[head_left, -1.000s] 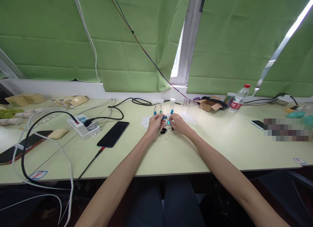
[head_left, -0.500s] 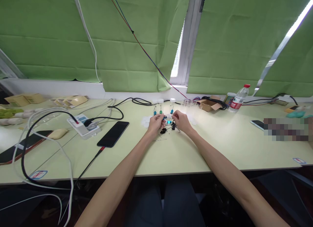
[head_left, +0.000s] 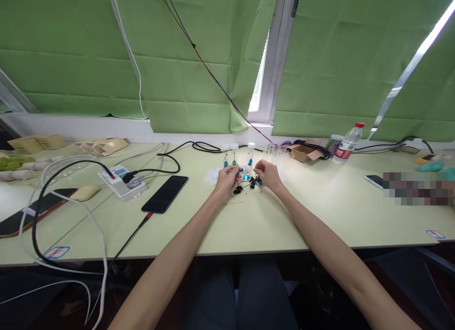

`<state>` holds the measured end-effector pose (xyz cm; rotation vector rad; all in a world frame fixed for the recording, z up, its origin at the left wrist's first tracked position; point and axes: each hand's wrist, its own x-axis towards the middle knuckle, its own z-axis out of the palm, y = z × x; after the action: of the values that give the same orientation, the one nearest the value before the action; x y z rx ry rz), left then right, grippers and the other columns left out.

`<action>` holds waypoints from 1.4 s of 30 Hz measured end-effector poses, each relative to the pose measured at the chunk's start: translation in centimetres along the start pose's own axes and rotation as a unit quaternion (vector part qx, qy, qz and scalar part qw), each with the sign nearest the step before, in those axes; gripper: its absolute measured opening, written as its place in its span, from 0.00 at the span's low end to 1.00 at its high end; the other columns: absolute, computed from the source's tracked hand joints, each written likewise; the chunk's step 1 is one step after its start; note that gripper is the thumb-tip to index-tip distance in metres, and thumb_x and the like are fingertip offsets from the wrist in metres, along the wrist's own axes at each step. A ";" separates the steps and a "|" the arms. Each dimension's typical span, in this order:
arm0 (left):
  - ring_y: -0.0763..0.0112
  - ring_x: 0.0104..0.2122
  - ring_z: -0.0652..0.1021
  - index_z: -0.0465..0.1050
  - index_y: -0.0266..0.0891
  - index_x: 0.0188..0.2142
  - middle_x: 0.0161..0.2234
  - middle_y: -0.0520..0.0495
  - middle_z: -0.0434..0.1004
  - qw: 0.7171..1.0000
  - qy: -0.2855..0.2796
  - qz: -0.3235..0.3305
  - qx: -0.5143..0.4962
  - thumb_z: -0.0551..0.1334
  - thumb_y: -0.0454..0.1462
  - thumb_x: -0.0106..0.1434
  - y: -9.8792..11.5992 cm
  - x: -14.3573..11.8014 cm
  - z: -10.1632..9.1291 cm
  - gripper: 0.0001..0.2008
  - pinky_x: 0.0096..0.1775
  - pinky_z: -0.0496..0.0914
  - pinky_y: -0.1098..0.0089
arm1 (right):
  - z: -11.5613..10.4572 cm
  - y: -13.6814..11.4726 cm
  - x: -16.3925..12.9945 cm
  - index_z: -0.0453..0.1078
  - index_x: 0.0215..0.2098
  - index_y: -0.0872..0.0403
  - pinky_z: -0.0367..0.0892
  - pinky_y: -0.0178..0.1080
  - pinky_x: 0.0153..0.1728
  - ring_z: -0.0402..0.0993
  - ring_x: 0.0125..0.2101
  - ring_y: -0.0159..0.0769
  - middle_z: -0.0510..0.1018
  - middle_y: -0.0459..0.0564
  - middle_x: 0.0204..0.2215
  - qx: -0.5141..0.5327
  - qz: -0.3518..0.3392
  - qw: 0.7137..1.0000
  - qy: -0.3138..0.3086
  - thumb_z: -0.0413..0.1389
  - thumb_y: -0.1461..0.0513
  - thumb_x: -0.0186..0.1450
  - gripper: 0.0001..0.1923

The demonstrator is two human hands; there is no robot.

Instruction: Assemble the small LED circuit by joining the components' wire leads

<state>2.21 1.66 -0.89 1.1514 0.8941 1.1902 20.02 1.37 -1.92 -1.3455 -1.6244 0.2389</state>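
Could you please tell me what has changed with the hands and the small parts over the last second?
The right hand drew up and to the right, away from the left hand, widening the gap and uncovering the small black and blue parts on the table. The left hand kept its place, fingers still pinched on something small. The black phone and water bottle did not move.

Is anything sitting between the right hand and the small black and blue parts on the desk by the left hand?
Nothing visible. The right hand is right at the small black and blue parts, with the left hand just across them.
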 end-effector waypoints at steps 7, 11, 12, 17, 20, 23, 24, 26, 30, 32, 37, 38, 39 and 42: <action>0.80 0.15 0.67 0.71 0.35 0.31 0.20 0.51 0.70 1.000 -0.002 -0.001 0.004 0.66 0.44 0.60 0.1 -0.1 0.0 0.13 0.16 0.57 0.77 | -0.4 0.8 0.4 0.64 0.26 0.53 0.67 0.36 0.30 0.73 0.24 0.34 0.76 0.46 0.22 -0.015 0.026 0.999 -0.013 0.54 0.64 0.60 0.05; 0.80 0.15 0.67 0.72 0.35 0.31 0.21 0.50 0.70 1.000 -0.003 0.001 0.007 0.66 0.43 0.60 0.0 0.0 -0.1 0.12 0.16 0.58 0.77 | -0.6 1.4 0.5 0.66 0.26 0.54 0.66 0.35 0.30 0.72 0.24 0.33 0.76 0.46 0.22 -0.047 0.026 0.998 -0.046 0.56 0.65 0.60 0.05; 0.80 0.15 0.67 0.72 0.35 0.31 0.21 0.50 0.70 1.000 -0.003 0.001 0.008 0.65 0.43 0.61 -0.1 0.0 -0.1 0.12 0.16 0.58 0.77 | -0.6 1.5 0.6 0.67 0.26 0.54 0.65 0.34 0.29 0.71 0.24 0.33 0.76 0.46 0.22 -0.056 0.023 0.996 -0.059 0.56 0.65 0.60 0.05; 0.79 0.15 0.68 0.71 0.35 0.31 0.21 0.50 0.71 1.000 -0.002 0.003 0.012 0.65 0.43 0.61 -0.2 0.1 -0.1 0.12 0.16 0.57 0.77 | -1.0 1.6 0.5 0.70 0.24 0.55 0.61 0.32 0.27 0.68 0.24 0.31 0.75 0.44 0.22 -0.108 -0.002 0.984 -0.139 0.60 0.67 0.58 0.05; 0.79 0.15 0.67 0.71 0.35 0.31 0.20 0.50 0.71 1.000 -0.001 0.002 0.014 0.65 0.43 0.60 -0.2 0.1 -0.1 0.12 0.16 0.57 0.77 | -1.1 1.5 0.5 0.71 0.24 0.55 0.58 0.32 0.26 0.67 0.24 0.31 0.75 0.44 0.22 -0.138 -0.010 0.976 -0.171 0.60 0.67 0.58 0.05; 0.79 0.14 0.67 0.71 0.35 0.30 0.20 0.50 0.70 1.000 0.000 0.002 0.016 0.65 0.43 0.60 -0.2 0.1 -0.1 0.12 0.16 0.57 0.76 | -1.1 1.4 0.4 0.72 0.24 0.55 0.58 0.32 0.26 0.68 0.25 0.31 0.75 0.45 0.22 -0.163 -0.014 0.967 -0.194 0.60 0.68 0.57 0.05; 0.79 0.14 0.67 0.71 0.36 0.30 0.21 0.51 0.70 1.000 0.000 0.002 0.017 0.65 0.43 0.61 -0.2 0.1 -0.1 0.12 0.16 0.57 0.76 | -1.1 1.3 0.4 0.72 0.24 0.55 0.58 0.32 0.27 0.68 0.26 0.32 0.75 0.45 0.23 -0.170 -0.016 0.965 -0.200 0.60 0.69 0.57 0.05; 0.79 0.14 0.67 0.71 0.36 0.30 0.21 0.51 0.70 1.000 0.001 0.002 0.018 0.65 0.42 0.61 -0.2 0.1 0.0 0.11 0.16 0.57 0.76 | -0.9 1.2 0.3 0.72 0.24 0.55 0.59 0.32 0.28 0.69 0.27 0.32 0.76 0.46 0.24 -0.182 -0.020 0.961 -0.208 0.59 0.70 0.57 0.05; 0.79 0.14 0.67 0.71 0.36 0.30 0.20 0.51 0.70 1.000 0.003 -0.001 0.020 0.65 0.43 0.61 -0.2 0.1 0.0 0.12 0.15 0.57 0.77 | -0.7 1.0 0.2 0.72 0.25 0.55 0.59 0.32 0.29 0.69 0.28 0.34 0.77 0.48 0.25 -0.202 -0.022 0.956 -0.212 0.59 0.70 0.57 0.06; 0.79 0.14 0.67 0.71 0.36 0.30 0.20 0.51 0.70 1.000 0.003 -0.001 0.021 0.65 0.44 0.60 -0.1 0.1 0.0 0.12 0.15 0.57 0.77 | -0.6 1.0 0.2 0.72 0.25 0.56 0.59 0.32 0.28 0.69 0.28 0.34 0.77 0.49 0.25 -0.208 -0.021 0.954 -0.213 0.59 0.70 0.57 0.06; 0.79 0.14 0.67 0.71 0.35 0.30 0.21 0.51 0.70 1.000 0.002 -0.002 0.024 0.65 0.43 0.60 -0.1 0.0 0.0 0.12 0.15 0.57 0.77 | -0.6 1.0 0.3 0.72 0.25 0.55 0.59 0.32 0.28 0.70 0.29 0.34 0.77 0.48 0.26 -0.210 -0.018 0.953 -0.215 0.60 0.69 0.58 0.05; 0.79 0.14 0.67 0.71 0.35 0.30 0.21 0.50 0.70 1.000 0.002 -0.003 0.024 0.65 0.43 0.60 -0.1 0.0 0.0 0.12 0.15 0.56 0.77 | -0.6 0.9 0.3 0.72 0.25 0.55 0.59 0.32 0.29 0.70 0.29 0.34 0.77 0.48 0.26 -0.210 -0.018 0.953 -0.216 0.60 0.69 0.58 0.05; 0.79 0.14 0.67 0.71 0.35 0.30 0.21 0.50 0.70 1.000 0.002 -0.003 0.025 0.64 0.43 0.61 -0.1 0.1 0.0 0.11 0.15 0.56 0.77 | -0.6 0.9 0.3 0.72 0.25 0.55 0.59 0.32 0.29 0.70 0.29 0.34 0.77 0.48 0.26 -0.209 -0.018 0.953 -0.217 0.60 0.69 0.58 0.05; 0.79 0.14 0.67 0.71 0.36 0.30 0.20 0.51 0.70 1.000 0.002 -0.003 0.025 0.64 0.42 0.61 -0.1 0.0 0.0 0.11 0.15 0.56 0.77 | -0.6 0.9 0.2 0.71 0.25 0.55 0.59 0.32 0.28 0.70 0.29 0.33 0.77 0.47 0.25 -0.211 -0.018 0.953 -0.219 0.60 0.70 0.58 0.06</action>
<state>2.29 1.67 -0.98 1.1864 0.9334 1.1716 21.07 1.58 -2.06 -1.6641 -2.1587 0.1821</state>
